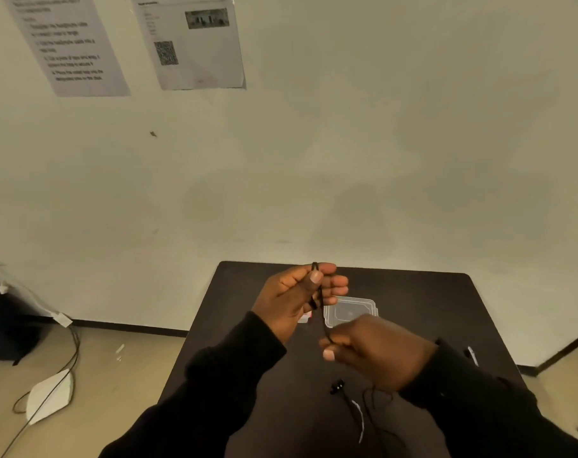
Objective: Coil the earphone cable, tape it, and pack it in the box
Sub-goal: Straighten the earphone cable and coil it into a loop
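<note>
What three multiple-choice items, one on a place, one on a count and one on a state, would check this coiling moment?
1. Where does the clear plastic box sit?
A. On the dark table, beyond the hands
B. On the floor
C. In the person's lap

2. How many paper sheets hang on the wall?
A. One
B. Two
C. Four

3. What state is the earphone cable in?
A. Taped and packed in the box
B. Lying untouched on the table
C. Stretched between both hands, its loose end on the table

Answers:
1 A: the box rests on the tabletop behind the hands.
2 B: two sheets show at upper left.
3 C: the left hand and right hand each pinch the cable, and its slack trails over the table.
</note>
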